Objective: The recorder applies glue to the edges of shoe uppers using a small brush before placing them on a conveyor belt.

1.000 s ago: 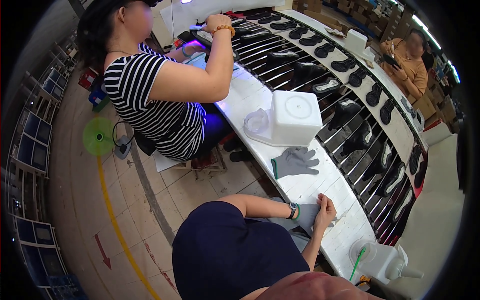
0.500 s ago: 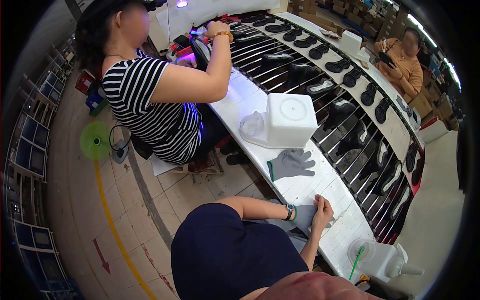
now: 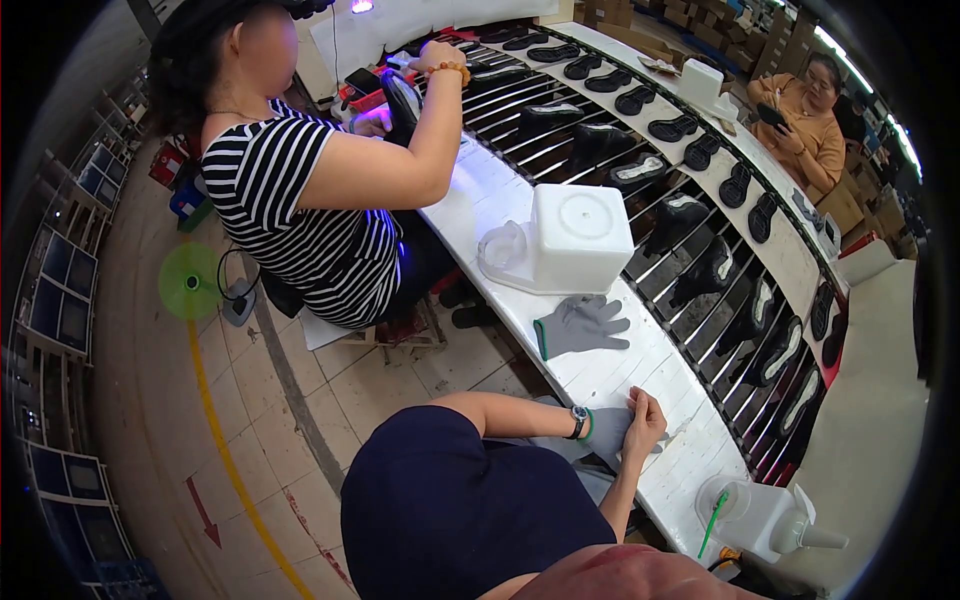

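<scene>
My left hand [image 3: 606,432] wears a grey knit glove with a green cuff, below a wristwatch [image 3: 579,422]. It rests at the near edge of the white bench [image 3: 690,480]; its gloved fingertips stick out straight past my right hand, which hides its middle. Bare, my right hand [image 3: 646,424] lies across the left one with fingers curled and pinched together. Whatever is between those fingers, if anything, I cannot make out. A second grey glove [image 3: 585,328] lies flat on the bench, farther off and to the left.
A white plastic container [image 3: 582,240] stands beyond the loose glove. Another white container [image 3: 765,515] with a green-handled brush [image 3: 713,525] is at lower right. Black shoe uppers [image 3: 705,270] lie on a roller conveyor [image 3: 650,270], soles [image 3: 735,185] behind. A co-worker [image 3: 300,200] sits left, another [image 3: 805,130] across.
My hands keep the same pose. The co-worker across the conveyor has raised their head, and their hands have shifted on the dark piece they hold. The view has shifted slightly.
</scene>
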`<state>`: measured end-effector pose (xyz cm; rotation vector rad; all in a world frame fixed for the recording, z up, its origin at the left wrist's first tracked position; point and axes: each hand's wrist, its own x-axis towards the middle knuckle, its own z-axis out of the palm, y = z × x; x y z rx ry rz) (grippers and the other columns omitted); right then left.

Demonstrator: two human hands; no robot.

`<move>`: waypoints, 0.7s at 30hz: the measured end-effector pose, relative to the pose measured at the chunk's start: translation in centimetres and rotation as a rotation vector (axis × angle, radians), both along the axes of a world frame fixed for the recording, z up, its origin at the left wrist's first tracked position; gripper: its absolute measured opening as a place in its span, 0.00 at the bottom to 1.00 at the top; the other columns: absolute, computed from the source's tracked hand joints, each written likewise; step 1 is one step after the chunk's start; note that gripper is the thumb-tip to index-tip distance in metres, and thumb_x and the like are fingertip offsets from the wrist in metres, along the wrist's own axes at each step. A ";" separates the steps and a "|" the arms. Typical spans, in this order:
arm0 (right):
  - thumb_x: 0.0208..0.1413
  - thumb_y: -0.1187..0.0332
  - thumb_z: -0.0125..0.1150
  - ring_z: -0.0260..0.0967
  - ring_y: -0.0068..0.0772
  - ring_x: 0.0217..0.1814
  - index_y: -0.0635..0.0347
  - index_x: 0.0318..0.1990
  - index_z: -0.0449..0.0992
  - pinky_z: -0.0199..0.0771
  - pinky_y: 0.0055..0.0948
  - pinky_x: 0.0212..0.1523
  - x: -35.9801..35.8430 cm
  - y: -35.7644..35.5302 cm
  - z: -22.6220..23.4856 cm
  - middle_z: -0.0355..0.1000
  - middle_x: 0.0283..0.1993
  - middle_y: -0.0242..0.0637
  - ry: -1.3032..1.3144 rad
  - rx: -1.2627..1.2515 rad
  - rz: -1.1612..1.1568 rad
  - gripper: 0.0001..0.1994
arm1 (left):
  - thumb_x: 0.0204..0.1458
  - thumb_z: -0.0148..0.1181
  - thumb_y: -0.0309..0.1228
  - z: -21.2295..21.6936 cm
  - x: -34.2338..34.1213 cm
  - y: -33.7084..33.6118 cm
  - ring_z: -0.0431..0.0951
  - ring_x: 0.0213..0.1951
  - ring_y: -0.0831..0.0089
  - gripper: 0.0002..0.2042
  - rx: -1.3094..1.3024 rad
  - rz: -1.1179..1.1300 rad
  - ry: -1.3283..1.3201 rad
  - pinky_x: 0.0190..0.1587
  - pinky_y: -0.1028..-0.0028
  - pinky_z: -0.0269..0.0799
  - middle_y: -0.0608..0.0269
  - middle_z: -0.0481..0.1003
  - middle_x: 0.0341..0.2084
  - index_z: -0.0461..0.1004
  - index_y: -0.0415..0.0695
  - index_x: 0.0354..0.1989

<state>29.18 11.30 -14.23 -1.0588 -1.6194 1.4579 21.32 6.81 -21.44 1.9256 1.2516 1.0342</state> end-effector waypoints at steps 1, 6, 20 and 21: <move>0.65 0.65 0.54 0.74 0.25 0.39 0.70 0.42 0.79 0.74 0.23 0.42 0.2 0.0 -0.1 0.78 0.39 0.40 0.000 -0.001 -0.002 0.14 | 0.44 0.60 0.37 0.2 0.1 0.0 0.75 0.40 0.55 0.13 -0.001 -0.002 0.000 0.45 0.59 0.68 0.48 0.77 0.33 0.75 0.38 0.32; 0.65 0.65 0.54 0.74 0.26 0.40 0.70 0.42 0.79 0.74 0.23 0.42 0.5 -0.1 0.1 0.78 0.39 0.40 -0.007 -0.004 0.009 0.14 | 0.44 0.60 0.37 -0.7 0.6 0.2 0.74 0.40 0.54 0.14 0.016 -0.023 0.093 0.46 0.59 0.68 0.47 0.76 0.34 0.74 0.38 0.32; 0.64 0.66 0.54 0.75 0.26 0.41 0.70 0.42 0.79 0.75 0.24 0.43 1.3 0.2 0.0 0.78 0.39 0.40 -0.025 0.004 -0.014 0.14 | 0.47 0.60 0.37 0.7 0.8 0.4 0.73 0.47 0.59 0.15 -0.157 -0.095 0.108 0.51 0.61 0.66 0.52 0.75 0.41 0.75 0.42 0.40; 0.64 0.66 0.54 0.75 0.27 0.40 0.70 0.42 0.79 0.75 0.25 0.43 1.3 0.2 0.1 0.79 0.39 0.41 -0.026 -0.001 -0.015 0.13 | 0.48 0.59 0.37 1.0 0.6 0.4 0.73 0.47 0.58 0.14 -0.183 -0.114 0.138 0.51 0.61 0.65 0.51 0.76 0.41 0.75 0.42 0.40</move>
